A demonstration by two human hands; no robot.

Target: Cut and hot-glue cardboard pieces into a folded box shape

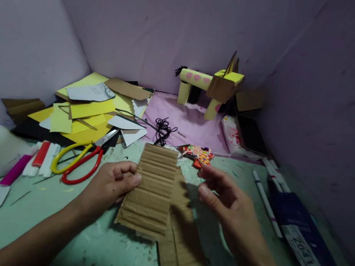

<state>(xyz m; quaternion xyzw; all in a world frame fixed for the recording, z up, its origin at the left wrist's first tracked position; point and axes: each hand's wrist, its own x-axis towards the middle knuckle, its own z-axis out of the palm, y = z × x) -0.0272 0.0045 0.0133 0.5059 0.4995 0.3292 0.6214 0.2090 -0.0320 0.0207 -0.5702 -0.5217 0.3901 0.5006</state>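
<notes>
My left hand point(118, 182) pinches the left edge of a rectangular piece of corrugated cardboard point(153, 188), its ridged side towards me. The piece is held up above the green table point(116, 254). Right of it, my right hand point(225, 200) hovers with curved fingers apart and nothing between them. Beneath both lies a longer strip of cardboard point(183, 261), partly covered by the held piece. Scissors point(86, 161) with one yellow and one red handle rest to the left of my left hand. A small red flowered piece point(198, 153) lies just beyond my right fingertips.
Yellow, white and brown paper scraps point(89, 109) pile up at the back left. Black cord point(163, 131) lies tangled on a pink sheet point(156, 107). An animal-like paper figure point(198, 79) stands at the back. Markers point(40, 155), pens point(267, 205) and a dark blue packet point(305, 240) flank the hands.
</notes>
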